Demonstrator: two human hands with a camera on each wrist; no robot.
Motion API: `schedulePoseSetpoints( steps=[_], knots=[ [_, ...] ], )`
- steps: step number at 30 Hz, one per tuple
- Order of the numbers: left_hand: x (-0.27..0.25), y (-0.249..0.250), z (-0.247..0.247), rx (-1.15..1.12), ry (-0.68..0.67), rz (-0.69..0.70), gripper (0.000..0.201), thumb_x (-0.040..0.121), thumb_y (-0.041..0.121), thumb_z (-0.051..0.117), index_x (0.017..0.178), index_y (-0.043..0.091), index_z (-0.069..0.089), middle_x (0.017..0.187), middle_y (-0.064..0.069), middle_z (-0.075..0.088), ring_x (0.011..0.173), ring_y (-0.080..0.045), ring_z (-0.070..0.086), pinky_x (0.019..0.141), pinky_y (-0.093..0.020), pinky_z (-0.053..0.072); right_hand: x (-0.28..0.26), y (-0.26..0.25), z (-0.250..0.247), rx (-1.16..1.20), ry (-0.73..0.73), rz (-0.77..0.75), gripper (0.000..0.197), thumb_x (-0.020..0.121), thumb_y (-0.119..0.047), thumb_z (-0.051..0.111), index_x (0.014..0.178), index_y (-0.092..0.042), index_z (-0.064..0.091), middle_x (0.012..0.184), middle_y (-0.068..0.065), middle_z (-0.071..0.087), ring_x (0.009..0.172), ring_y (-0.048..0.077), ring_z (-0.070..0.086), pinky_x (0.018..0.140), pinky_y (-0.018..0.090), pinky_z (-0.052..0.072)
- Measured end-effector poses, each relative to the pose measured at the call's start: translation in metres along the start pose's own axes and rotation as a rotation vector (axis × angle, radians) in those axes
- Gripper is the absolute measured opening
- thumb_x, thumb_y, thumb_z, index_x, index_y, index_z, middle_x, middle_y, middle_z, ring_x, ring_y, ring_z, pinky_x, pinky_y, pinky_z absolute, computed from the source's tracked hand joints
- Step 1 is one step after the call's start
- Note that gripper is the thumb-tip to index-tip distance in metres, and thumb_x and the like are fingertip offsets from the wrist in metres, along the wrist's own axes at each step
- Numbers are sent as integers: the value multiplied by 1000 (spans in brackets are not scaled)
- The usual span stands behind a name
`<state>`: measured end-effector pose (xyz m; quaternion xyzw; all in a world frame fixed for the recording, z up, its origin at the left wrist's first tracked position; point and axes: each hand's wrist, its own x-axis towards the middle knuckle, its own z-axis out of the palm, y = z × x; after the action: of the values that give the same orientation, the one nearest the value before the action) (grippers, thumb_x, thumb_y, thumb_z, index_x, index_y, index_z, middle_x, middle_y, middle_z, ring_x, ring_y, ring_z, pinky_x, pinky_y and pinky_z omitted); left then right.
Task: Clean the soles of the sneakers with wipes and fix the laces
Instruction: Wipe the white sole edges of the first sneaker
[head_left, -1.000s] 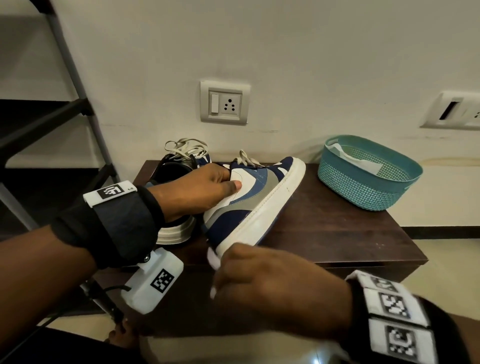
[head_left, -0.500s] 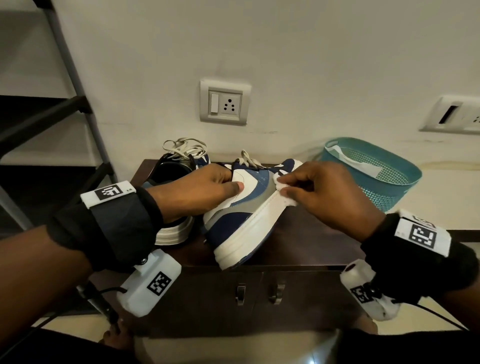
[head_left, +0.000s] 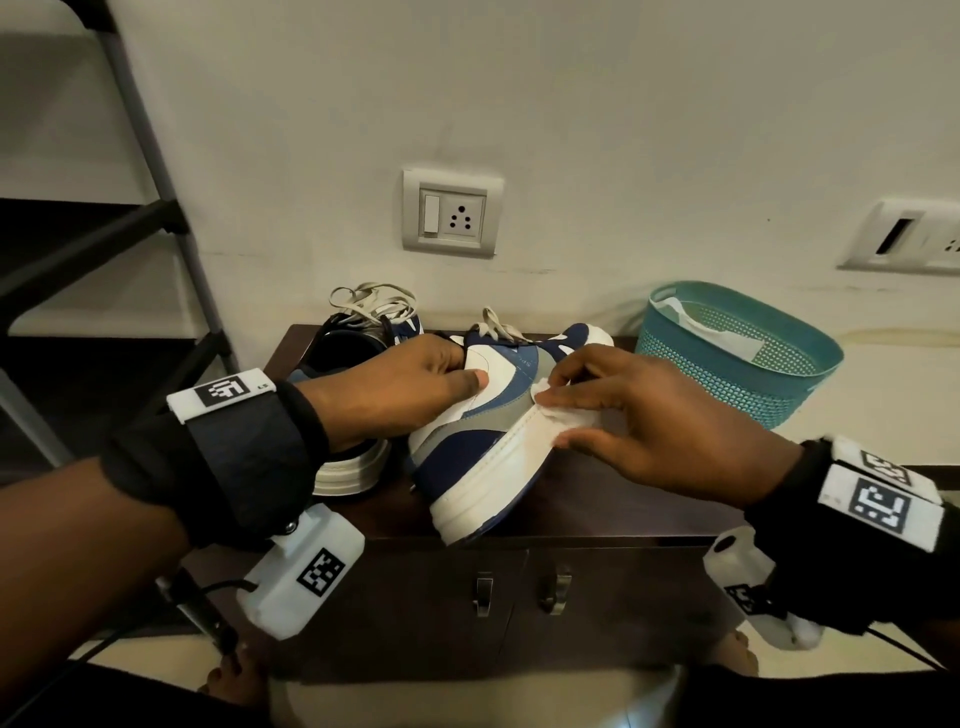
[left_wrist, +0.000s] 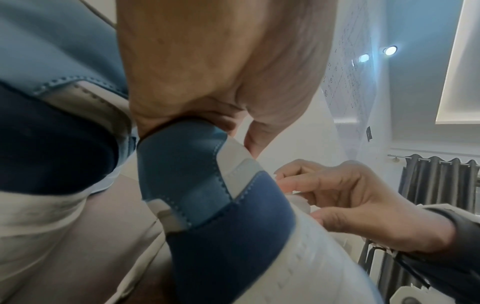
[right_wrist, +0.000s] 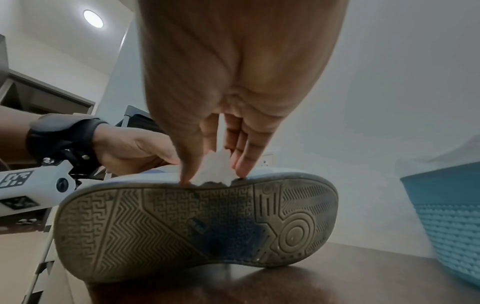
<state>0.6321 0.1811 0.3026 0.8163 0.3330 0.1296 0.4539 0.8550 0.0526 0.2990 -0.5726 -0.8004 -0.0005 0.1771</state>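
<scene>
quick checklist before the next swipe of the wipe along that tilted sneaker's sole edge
1. Left hand grips the tilted blue-and-white sneaker: ok.
2. Right hand pinches the white wipe on the white sole edge: ok.
3. Grey tread underside clean: not ok, grimy.
4. Sneaker's heel supported on the dark wooden cabinet: ok.
5. Teal plastic basket clear of the stroke: ok.
6. Laces fixed: not ok, loose.
</scene>
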Motion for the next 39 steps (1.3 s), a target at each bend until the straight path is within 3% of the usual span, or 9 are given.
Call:
schedulePoseSetpoints(
  steps=[3,9,14,21,25,27,29,32,39],
  knots=[
    [-1,0,0,-7,-4,4,34,105,33,54,108,3,69,106,-19,74,102,-39,69,96,-61,52,0,6,-3,19,-48,-11,45,88,-16,74,130,-27,67,127,-7,59,113,5,56,95,21,46],
    [-2,7,3,-4,-22,-12,54,95,44,58,113,-7,65,111,-31,67,105,-50,64,95,-67,49,24,3,-12,305,182,259,21,88,-12,73,99,-29,79,98,-17,74,90,0,68,85,27,55],
    [1,9,8,2,-32,23,35,104,30,56,110,-2,69,108,-25,72,101,-43,69,94,-62,52,49,11,-5,428,354,357,16,88,-14,73,98,-25,79,92,-13,77,86,1,71,88,34,59],
    [-3,8,10,11,-20,56,37,95,41,55,111,9,68,110,-23,70,104,-42,67,95,-62,51,64,-2,9,374,189,276,25,89,-19,73,112,-27,76,117,-10,72,106,2,64,95,24,52],
    [-3,12,14,41,-16,77,38,92,44,56,111,12,66,111,-28,68,103,-48,65,90,-66,51,61,3,-10,307,169,356,19,87,-12,75,99,-26,80,94,-13,76,86,-3,68,78,11,53],
    [-1,10,14,59,-10,79,34,97,41,57,111,11,64,108,-28,68,100,-49,64,89,-65,52,61,3,-18,332,178,357,18,86,-11,76,96,-25,81,89,-14,76,83,-4,69,76,11,53],
    [3,8,14,83,-1,91,28,101,37,58,107,10,62,90,-22,66,79,-40,64,78,-52,56,59,-4,-18,409,251,314,18,86,-11,75,98,-23,81,94,-15,76,88,-3,69,82,15,55],
    [4,7,14,100,16,95,14,103,27,57,102,14,59,68,1,50,56,-10,45,62,-34,41,61,-18,1,372,304,217,19,88,-13,73,102,-23,80,102,-13,75,95,0,68,88,22,55],
    [-1,6,13,56,9,87,5,103,23,56,98,24,57,51,14,43,44,-4,36,52,-25,33,60,-2,6,134,298,25,20,87,-2,71,101,-13,79,100,0,74,90,12,69,83,21,53]
  ],
)
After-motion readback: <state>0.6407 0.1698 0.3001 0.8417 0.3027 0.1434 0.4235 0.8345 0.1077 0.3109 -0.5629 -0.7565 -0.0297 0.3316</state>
